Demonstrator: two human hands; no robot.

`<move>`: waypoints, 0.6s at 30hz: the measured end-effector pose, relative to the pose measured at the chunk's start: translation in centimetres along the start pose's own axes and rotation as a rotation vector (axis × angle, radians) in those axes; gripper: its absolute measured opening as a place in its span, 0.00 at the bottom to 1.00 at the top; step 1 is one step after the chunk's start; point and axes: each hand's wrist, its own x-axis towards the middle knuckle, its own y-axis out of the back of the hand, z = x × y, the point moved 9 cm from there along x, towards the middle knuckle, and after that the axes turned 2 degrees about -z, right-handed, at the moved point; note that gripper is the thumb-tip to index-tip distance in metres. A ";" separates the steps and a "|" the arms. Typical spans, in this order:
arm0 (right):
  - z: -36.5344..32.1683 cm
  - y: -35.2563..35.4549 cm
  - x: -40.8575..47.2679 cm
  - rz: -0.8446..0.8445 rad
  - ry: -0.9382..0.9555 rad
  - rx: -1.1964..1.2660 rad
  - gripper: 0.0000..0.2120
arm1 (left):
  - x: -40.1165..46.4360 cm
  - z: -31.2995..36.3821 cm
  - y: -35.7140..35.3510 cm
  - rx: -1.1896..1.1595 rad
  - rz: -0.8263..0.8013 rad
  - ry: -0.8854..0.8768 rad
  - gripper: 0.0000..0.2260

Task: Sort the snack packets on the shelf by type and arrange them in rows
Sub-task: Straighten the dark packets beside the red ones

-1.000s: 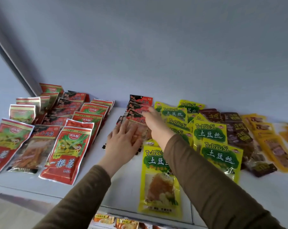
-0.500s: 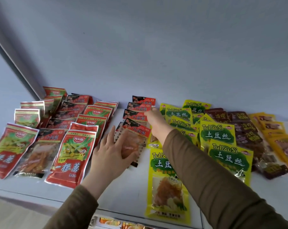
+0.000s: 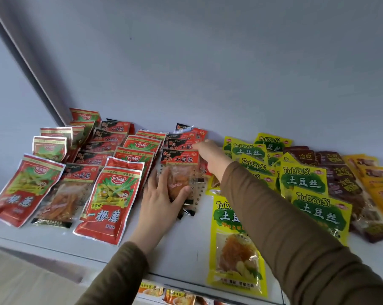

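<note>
The left hand [image 3: 162, 199] lies flat, fingers spread, pressing the front red-and-black packet [image 3: 181, 172], thumb at its lower edge. The packet's long axis runs toward the wall. Behind it, the right hand [image 3: 210, 156] touches its row [image 3: 181, 142]; that hand's fingers are hidden, so its grasp is unclear.

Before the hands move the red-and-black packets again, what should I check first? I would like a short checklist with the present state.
1. Left hand rests flat on the front red-and-black packet: ok.
2. Right hand reaches the packets behind it: ok; its grip cannot tell.
3. This row is straight: not ok, the packets fan out.
4. Neighbouring red-and-green packet is apart from the row: ok.
5. Yellow TuDouSi packet lies partly under the right sleeve: not ok.
</note>
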 end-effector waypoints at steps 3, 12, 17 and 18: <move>-0.9 1.2 0.4 0.019 0.093 -0.150 0.09 | -1.4 -0.4 0.6 0.170 0.012 -0.099 0.40; 0.3 1.1 0.3 -0.061 0.091 -0.011 0.11 | -6.2 1.3 0.4 0.455 -0.010 -0.214 0.35; 1.2 0.4 -0.2 -0.175 0.006 0.216 0.06 | -4.3 2.8 1.7 0.328 0.053 -0.232 0.30; 1.5 0.3 -0.3 -0.189 -0.015 0.271 0.09 | -3.9 2.8 1.4 0.339 0.033 -0.236 0.31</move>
